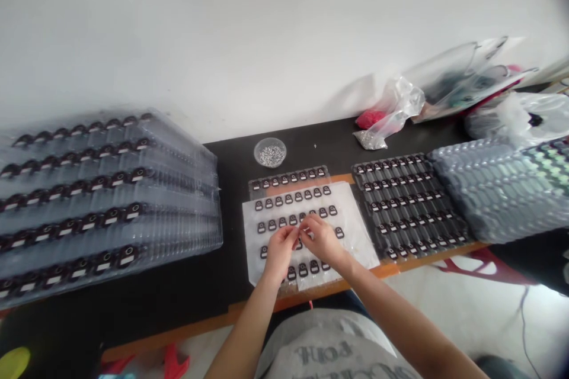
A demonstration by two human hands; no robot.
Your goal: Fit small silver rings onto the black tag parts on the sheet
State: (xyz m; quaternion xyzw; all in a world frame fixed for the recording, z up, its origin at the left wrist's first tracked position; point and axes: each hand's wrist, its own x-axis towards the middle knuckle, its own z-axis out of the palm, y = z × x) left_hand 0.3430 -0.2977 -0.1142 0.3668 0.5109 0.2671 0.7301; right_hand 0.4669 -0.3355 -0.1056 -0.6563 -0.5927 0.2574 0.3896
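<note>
My left hand and my right hand meet over a white sheet, with fingertips pinched close together. Whatever lies between the fingers is too small to make out. Rows of small black parts, each with a ring mark and a white label patch, lie on the sheet. Both hands hide some of the parts in the middle rows. Just behind the sheet sits a clear tray with one row of the same black parts showing. A round dish of tiny silvery pieces stands farther back.
On the left rises a tall stack of clear trays holding black parts. To the right are a filled tray and stacked clear trays. Plastic bags, one with red contents, rest near the wall. A wooden strip edges the black table.
</note>
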